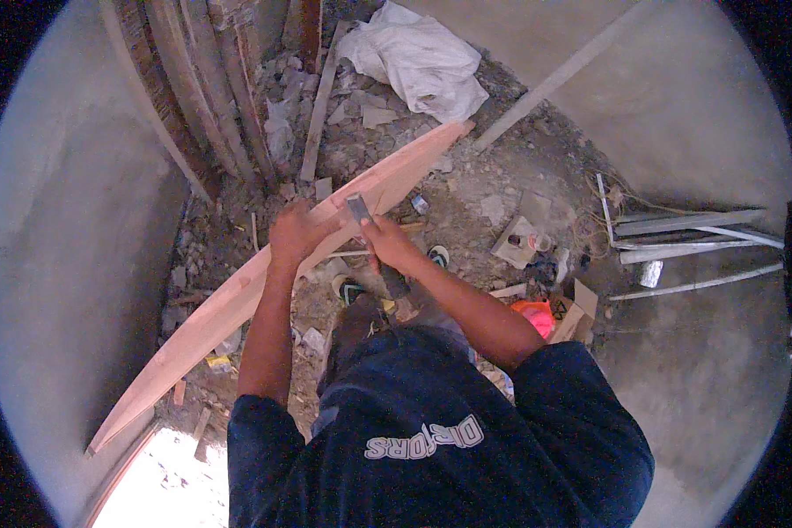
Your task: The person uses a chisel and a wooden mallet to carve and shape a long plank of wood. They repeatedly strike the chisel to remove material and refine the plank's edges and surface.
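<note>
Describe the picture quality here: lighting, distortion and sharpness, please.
Head view: the bottom-left patch is blown out white; head view: black corners surround the fisheye circle, so the curve of the long board may be partly lens bending; head view: grain shows throughout, and the tool in the right hand is too soft to identify.

Clasping a long wooden plank (207, 319) with the left grip (299, 233) and a dark-handled tool (359, 209), grey at its head, with the right grip (389, 244). Standing on rubble-strewn ground (466, 224), with upright timbers (207, 97) at upper left, a crumpled white sack (414, 62) near the plank's upper end, and an open cardboard box (578, 314) beside a bright orange object (537, 318) at right.
</note>
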`<state>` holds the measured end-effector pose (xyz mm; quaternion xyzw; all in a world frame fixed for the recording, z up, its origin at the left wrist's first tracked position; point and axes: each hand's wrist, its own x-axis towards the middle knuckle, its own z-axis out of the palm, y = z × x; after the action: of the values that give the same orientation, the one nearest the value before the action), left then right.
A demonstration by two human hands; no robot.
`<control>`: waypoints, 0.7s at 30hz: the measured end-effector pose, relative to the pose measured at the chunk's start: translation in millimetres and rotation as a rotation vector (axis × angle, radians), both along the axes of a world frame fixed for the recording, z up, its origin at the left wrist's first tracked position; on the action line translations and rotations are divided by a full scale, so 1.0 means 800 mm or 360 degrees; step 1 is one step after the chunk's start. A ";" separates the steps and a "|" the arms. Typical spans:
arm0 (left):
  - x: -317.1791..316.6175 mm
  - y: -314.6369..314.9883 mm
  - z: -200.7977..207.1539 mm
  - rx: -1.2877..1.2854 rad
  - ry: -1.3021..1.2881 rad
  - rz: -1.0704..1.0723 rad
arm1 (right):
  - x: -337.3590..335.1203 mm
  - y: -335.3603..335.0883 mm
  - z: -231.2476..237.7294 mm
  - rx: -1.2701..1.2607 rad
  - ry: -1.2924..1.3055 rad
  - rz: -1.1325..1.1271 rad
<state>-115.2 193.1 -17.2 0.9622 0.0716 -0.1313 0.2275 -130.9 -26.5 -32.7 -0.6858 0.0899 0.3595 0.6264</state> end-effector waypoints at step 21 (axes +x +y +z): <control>-0.006 -0.004 0.020 0.0030 0.0120 0.0040 | 0.019 0.021 0.012 -0.0962 -0.0796 0.0925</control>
<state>-120.0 189.9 -1.2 0.9577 0.0935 -0.1640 0.2171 -115.6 -9.5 -22.8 -0.8991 -0.1582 0.3016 0.2752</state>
